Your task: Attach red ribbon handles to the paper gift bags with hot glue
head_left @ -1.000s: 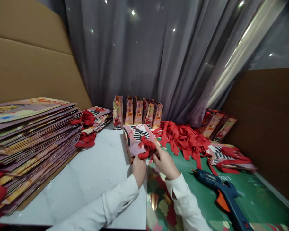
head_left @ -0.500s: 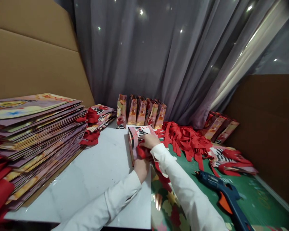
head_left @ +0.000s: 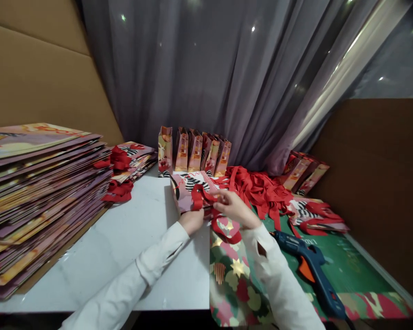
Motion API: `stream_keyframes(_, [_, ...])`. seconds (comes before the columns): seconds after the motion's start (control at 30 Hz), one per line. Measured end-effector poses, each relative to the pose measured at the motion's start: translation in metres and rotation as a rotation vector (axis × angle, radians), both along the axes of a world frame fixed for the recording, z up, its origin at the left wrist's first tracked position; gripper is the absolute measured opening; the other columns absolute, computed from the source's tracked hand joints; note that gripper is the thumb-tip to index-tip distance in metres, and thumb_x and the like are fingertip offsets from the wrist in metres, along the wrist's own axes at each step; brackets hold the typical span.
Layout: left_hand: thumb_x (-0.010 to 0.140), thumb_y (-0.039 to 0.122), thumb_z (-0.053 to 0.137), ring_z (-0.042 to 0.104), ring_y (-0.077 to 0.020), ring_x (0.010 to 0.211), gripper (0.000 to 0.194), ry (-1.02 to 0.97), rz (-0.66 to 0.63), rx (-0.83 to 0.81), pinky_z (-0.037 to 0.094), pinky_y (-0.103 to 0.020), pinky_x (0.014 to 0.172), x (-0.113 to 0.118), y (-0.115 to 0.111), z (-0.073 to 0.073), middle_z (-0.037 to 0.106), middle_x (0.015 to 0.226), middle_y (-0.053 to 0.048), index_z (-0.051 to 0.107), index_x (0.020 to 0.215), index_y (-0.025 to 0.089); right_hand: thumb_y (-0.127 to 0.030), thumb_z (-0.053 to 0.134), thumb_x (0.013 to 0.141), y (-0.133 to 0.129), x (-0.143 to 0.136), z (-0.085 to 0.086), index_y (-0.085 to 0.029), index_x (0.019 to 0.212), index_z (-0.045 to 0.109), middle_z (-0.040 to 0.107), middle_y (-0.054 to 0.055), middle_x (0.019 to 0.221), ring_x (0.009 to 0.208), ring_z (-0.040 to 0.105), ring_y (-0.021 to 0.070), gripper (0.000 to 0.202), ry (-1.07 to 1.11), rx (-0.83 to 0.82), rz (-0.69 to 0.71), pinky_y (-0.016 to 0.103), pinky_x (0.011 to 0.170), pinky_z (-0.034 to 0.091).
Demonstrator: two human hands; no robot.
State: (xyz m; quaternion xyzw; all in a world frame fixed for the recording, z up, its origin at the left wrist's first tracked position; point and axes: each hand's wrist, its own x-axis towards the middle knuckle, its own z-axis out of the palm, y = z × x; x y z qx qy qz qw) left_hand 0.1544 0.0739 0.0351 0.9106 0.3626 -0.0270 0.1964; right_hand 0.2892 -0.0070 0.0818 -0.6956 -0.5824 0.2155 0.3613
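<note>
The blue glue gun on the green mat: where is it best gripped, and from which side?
Grip the glue gun by its long blue handle, probably from above and from the person's side. It lies flat, nozzle pointing away toward the red ribbons, handle running toward the near edge, clear of the right hand.

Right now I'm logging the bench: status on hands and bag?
Left hand steadies the flat gift bag. Right hand pinches its red ribbon handle. Glue gun lies beside the right sleeve, untouched.

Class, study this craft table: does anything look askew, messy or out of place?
Yes. The red ribbons lie in a tangled heap behind the right hand, not laid out neatly. The flat bag stack on the left fans out unevenly, its edges splayed towards the white tabletop.
</note>
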Motion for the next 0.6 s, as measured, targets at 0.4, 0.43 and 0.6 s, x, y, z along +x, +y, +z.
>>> stream_keyframes(0.4, [0.078,0.028,0.06,0.07,-0.026,0.087,0.036,-0.278,0.109,-0.186,0.05,-0.024,0.067,-0.009,0.025,0.02,0.074,0.097,-0.01,0.068,0.111,0.016,-0.018,0.085,0.048,-0.022,-0.017,-0.086,-0.015,0.074,0.069,0.066,0.0,0.064,0.062,0.063,0.0142,0.031,0.821,-0.173,-0.144,0.029,0.065,0.053])
stream_keyframes(0.43, [0.077,0.026,0.06,0.069,-0.0258,0.088,0.036,-0.301,0.112,-0.189,0.051,-0.024,0.068,-0.01,0.026,0.018,0.074,0.099,-0.009,0.067,0.111,0.016,-0.021,0.086,0.047,-0.018,-0.02,-0.084,-0.015,0.074,0.07,0.067,0.0,0.064,0.062,0.064,0.0144,0.032,0.843,-0.152,-0.136,0.03,0.066,0.053])
stream_keyframes(0.6, [0.074,0.014,0.056,0.069,-0.0225,0.092,0.038,-0.397,0.124,-0.222,0.051,-0.023,0.076,-0.014,0.027,0.012,0.074,0.1,-0.006,0.067,0.11,0.017,-0.034,0.085,0.049,-0.003,-0.036,-0.081,-0.017,0.075,0.07,0.069,-0.001,0.066,0.063,0.064,0.0131,0.034,0.927,-0.056,-0.135,0.027,0.068,0.051])
